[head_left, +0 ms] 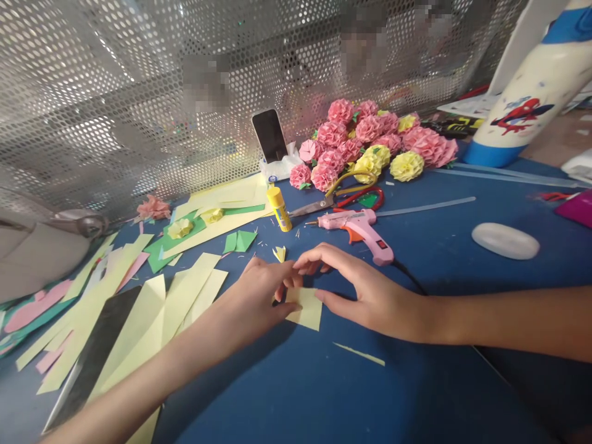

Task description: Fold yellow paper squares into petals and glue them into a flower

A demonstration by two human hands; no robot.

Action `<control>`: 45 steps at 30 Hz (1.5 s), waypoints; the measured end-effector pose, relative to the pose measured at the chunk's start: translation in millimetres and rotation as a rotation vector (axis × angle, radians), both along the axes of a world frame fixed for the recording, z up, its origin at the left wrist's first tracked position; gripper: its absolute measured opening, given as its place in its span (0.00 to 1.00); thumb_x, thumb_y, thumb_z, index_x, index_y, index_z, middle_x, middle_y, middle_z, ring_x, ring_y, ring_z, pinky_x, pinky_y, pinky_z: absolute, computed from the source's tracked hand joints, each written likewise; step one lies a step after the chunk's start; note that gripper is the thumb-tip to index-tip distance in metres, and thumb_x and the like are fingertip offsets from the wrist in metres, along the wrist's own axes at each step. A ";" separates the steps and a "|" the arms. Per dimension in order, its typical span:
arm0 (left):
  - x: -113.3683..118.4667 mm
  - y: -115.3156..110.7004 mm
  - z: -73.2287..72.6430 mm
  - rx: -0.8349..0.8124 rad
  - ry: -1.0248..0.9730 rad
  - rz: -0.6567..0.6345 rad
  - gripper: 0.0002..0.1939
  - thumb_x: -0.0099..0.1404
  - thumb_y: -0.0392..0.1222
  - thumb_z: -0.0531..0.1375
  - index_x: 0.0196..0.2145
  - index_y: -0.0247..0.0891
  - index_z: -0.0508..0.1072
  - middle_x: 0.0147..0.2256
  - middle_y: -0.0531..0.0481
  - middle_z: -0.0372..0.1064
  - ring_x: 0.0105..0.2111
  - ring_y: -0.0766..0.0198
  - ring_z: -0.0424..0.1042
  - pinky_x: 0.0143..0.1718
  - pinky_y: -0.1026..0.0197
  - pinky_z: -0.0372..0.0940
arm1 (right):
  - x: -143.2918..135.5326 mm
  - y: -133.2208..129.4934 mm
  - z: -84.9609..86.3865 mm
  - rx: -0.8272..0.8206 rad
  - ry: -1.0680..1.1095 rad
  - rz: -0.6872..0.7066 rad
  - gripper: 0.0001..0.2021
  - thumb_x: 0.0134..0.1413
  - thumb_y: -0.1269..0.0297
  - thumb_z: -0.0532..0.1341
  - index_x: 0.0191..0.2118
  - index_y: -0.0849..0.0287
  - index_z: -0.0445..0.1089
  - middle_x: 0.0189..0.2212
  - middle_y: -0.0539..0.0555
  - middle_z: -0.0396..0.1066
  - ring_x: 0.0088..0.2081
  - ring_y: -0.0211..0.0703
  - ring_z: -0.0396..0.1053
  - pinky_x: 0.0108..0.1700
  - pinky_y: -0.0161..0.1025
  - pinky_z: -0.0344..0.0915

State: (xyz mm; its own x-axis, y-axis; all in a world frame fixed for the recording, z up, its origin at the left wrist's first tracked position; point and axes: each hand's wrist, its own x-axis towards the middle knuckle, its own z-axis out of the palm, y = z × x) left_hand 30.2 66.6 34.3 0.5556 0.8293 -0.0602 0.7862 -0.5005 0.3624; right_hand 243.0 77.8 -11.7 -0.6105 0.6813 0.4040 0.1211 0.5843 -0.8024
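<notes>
A small yellow paper square point(309, 310) is between my two hands above the blue table point(287, 394). My left hand point(263, 293) has its thumb on the square's left side, with its fingers curled behind the paper. My right hand point(354, 290) arches over from the right, its thumb at the square's upper right corner and its fingertips meeting my left hand at the top. Just beyond lies a small folded yellow piece point(279, 253). Nearer to me, a thin yellow strip point(359, 354) rests on the table.
Behind my hands are a glue stick point(279, 209), scissors point(319, 205) and a pink glue gun point(358, 229). Paper flowers point(340, 139), a phone point(269, 137) and a bottle point(527, 105) stand farther back. Yellow paper strips point(189, 293) cover the left; a white oval object point(505, 240) lies right.
</notes>
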 end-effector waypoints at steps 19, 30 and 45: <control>-18.4 -56.2 -29.6 0.162 -0.288 -0.062 0.10 0.75 0.33 0.51 0.41 0.41 0.71 0.40 0.53 0.74 0.40 0.64 0.71 0.46 0.59 0.60 | 2.3 -2.7 5.6 0.402 -0.315 0.190 0.08 0.70 0.70 0.55 0.38 0.58 0.71 0.34 0.49 0.74 0.35 0.38 0.66 0.39 0.38 0.57; -31.8 -60.5 -42.4 0.496 -0.287 -0.211 0.14 0.78 0.34 0.50 0.45 0.35 0.77 0.44 0.50 0.79 0.45 0.65 0.74 0.55 0.60 0.60 | 6.9 15.5 6.6 0.852 -0.311 0.333 0.14 0.72 0.72 0.51 0.45 0.61 0.75 0.43 0.51 0.79 0.43 0.42 0.73 0.42 0.42 0.66; -35.8 -63.5 -48.8 0.509 -0.267 -0.200 0.21 0.79 0.33 0.46 0.42 0.40 0.79 0.43 0.58 0.80 0.43 0.70 0.76 0.59 0.63 0.58 | 4.6 14.9 8.2 0.670 -0.305 0.374 0.16 0.73 0.71 0.49 0.42 0.62 0.76 0.43 0.49 0.79 0.42 0.39 0.73 0.40 0.40 0.68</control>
